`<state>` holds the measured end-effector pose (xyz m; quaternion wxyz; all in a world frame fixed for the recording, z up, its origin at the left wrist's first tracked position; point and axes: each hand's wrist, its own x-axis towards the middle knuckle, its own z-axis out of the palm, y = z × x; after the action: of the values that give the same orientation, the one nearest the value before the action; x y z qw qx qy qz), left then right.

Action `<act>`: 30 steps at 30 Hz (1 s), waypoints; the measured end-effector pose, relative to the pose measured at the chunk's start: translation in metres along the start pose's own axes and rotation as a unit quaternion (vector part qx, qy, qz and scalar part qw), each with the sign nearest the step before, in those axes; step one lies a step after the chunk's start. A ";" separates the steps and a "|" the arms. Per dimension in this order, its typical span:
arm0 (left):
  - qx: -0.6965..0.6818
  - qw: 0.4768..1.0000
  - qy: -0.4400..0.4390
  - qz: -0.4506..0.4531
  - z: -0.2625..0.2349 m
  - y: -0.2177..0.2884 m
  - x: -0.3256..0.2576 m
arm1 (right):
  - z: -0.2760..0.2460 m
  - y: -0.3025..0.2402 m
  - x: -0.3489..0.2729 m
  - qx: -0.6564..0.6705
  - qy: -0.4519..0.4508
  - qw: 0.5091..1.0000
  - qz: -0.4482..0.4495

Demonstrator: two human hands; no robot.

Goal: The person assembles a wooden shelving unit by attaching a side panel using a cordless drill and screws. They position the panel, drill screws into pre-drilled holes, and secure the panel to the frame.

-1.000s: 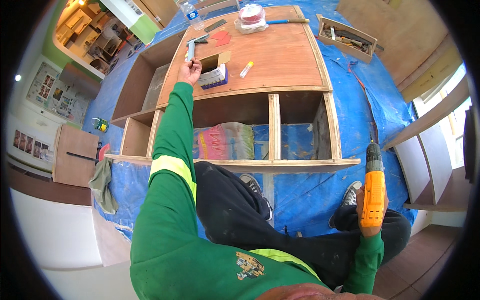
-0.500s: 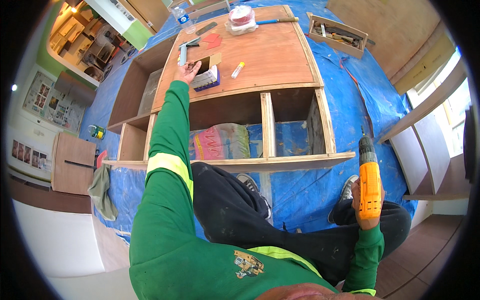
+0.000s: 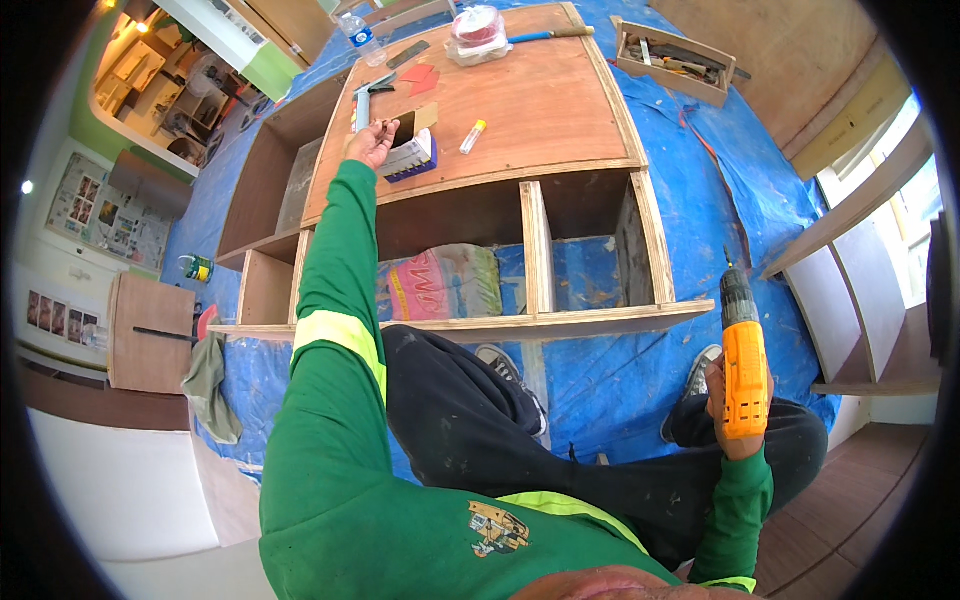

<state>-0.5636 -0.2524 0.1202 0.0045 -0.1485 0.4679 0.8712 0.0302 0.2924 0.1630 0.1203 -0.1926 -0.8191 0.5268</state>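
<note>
My left hand (image 3: 370, 145) is palm up over the plywood top (image 3: 540, 110), beside an open white and purple cardboard box (image 3: 408, 160). Its fingers are curled together near the box's opening; whatever they pinch is too small to make out. Just beyond it lies a grey-blue handled tool (image 3: 363, 108). To the right of the box is a clear tube with a yellow cap (image 3: 473, 137). My right hand (image 3: 714, 388) grips an orange cordless drill (image 3: 745, 375), held over my right leg with its bit pointing away from me.
The wooden cabinet frame (image 3: 538, 245) has open compartments in front of me, with a printed sack (image 3: 445, 283) inside. A water bottle (image 3: 362, 38), red sandpaper pieces (image 3: 420, 78), a bagged roll (image 3: 478, 35) and a blue-handled tool (image 3: 535, 36) lie farther back. A wooden toolbox (image 3: 675, 65) stands on blue tarp (image 3: 690, 190).
My left hand has drawn slightly back from over the box, and its spread fingers have curled together. The drill stays in my right hand, almost unmoved.
</note>
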 end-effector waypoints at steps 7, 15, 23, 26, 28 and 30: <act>0.058 0.998 -0.009 0.012 0.013 0.001 -0.015 | 0.001 0.003 0.002 0.004 0.004 0.999 -0.037; 0.318 0.929 0.055 0.183 0.022 0.010 -0.011 | 0.004 0.006 0.004 0.018 -0.002 0.998 -0.055; 0.119 0.983 -0.017 0.141 0.064 0.005 -0.052 | 0.004 0.009 0.003 0.021 -0.003 0.998 -0.059; -0.019 0.988 -0.116 0.103 0.081 -0.003 -0.089 | 0.004 0.010 0.003 0.024 0.000 0.998 -0.061; -0.099 0.978 -0.173 0.063 0.086 -0.010 -0.127 | 0.005 0.010 0.003 0.028 -0.004 0.997 -0.067; -0.139 0.970 -0.201 0.012 0.088 -0.027 -0.163 | 0.006 0.010 0.005 0.033 -0.010 0.996 -0.077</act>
<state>-0.4261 -0.1441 0.1867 0.0674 0.0356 0.3338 0.9396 0.0249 0.2936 0.1513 0.1583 -0.1197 -0.8150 0.5445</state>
